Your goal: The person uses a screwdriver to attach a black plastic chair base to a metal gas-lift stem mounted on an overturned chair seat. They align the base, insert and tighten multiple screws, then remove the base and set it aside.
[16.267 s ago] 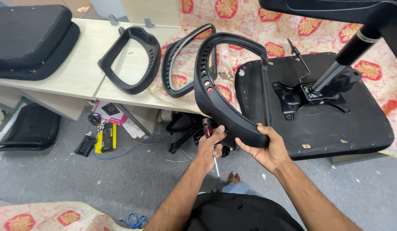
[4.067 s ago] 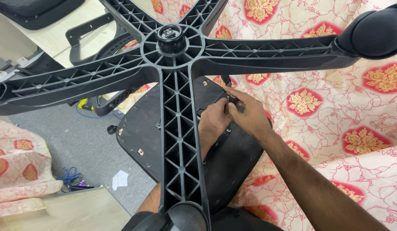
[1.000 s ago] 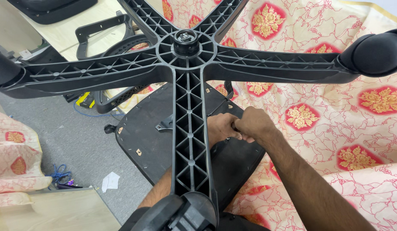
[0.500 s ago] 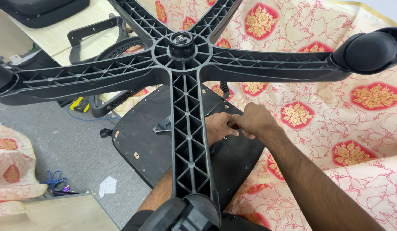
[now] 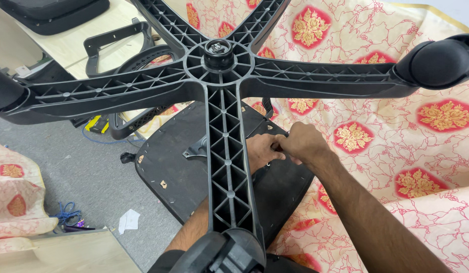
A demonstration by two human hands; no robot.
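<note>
Both hands working under the black ribbed plastic five-arm chair base (image 5: 225,146)

Black upside-down seat pan (image 5: 194,177) is lying just below hands, on the floral-cloth tabletop (image 5: 396,146). Right hand (image 5: 301,143) & left hand (image 5: 260,150) are touching, fingers pinching smth small at pan's top edge; can't tell what.

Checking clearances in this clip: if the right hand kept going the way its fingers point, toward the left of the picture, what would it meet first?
The right hand already meets the left hand there. Beyond it stands the star base's near spoke, though depth is unclear: the spoke seems nearer the camera.
</note>
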